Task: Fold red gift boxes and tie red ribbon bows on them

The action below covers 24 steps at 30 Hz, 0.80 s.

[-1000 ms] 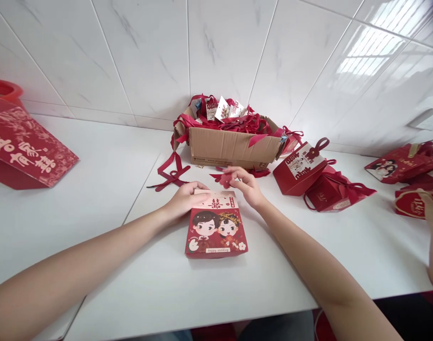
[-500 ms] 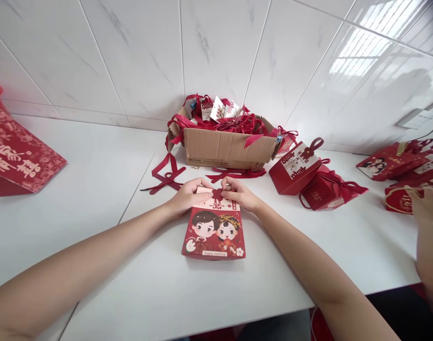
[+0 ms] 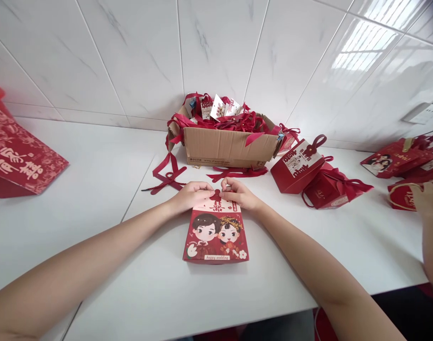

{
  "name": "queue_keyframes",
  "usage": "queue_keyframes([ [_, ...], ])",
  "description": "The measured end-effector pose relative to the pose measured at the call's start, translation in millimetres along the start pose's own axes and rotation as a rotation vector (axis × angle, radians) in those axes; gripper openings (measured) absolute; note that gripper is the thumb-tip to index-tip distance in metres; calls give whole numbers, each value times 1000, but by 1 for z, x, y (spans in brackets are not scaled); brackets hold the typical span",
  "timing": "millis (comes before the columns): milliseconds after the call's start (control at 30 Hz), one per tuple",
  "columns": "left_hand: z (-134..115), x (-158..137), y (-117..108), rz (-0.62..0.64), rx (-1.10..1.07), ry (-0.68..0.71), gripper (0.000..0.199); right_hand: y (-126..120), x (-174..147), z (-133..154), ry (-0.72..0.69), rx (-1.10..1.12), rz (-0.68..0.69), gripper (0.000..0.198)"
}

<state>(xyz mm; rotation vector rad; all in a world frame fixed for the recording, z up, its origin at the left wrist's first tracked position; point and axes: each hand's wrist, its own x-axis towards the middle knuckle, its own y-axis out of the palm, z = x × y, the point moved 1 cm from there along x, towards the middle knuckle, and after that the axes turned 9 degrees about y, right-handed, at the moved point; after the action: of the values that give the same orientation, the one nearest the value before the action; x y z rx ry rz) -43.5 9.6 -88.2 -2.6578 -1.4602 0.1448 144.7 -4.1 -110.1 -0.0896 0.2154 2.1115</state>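
Note:
A red and cream gift box [image 3: 216,237] with two cartoon figures lies flat on the white table, its narrower end pointing away from me. My left hand [image 3: 195,196] grips the far left corner, thumb on top and fingers curled behind. My right hand [image 3: 239,193] holds the far right corner with bent fingers, its thumb near the dark red tab at the top. The thumbs almost meet over that tab. What the fingertips do behind the box's far edge is hidden.
A cardboard carton [image 3: 230,147] full of red ribbons and tags stands against the tiled wall. Loose ribbons [image 3: 168,175] lie before it. Finished-looking red boxes [image 3: 297,166] stand to the right; a large red box [image 3: 21,156] is at left. Another person's hand [image 3: 429,203] is at far right.
Both hands stay at the far end of the box, the thumbs slightly closer together over the tab. The box shows slightly lower in view.

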Motion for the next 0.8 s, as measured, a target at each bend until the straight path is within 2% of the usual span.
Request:
queue_keyframes([
  [300, 2, -3, 0, 44, -55, -32, 34, 1, -1, 2, 0, -47, 25, 33],
  [567, 0, 0, -1, 85, 40, -18, 31, 2, -3, 1, -30, -64, 4, 34],
  [800, -6, -2, 1, 47, 70, 9, 31, 3, -3, 1, -27, -59, -7, 33],
])
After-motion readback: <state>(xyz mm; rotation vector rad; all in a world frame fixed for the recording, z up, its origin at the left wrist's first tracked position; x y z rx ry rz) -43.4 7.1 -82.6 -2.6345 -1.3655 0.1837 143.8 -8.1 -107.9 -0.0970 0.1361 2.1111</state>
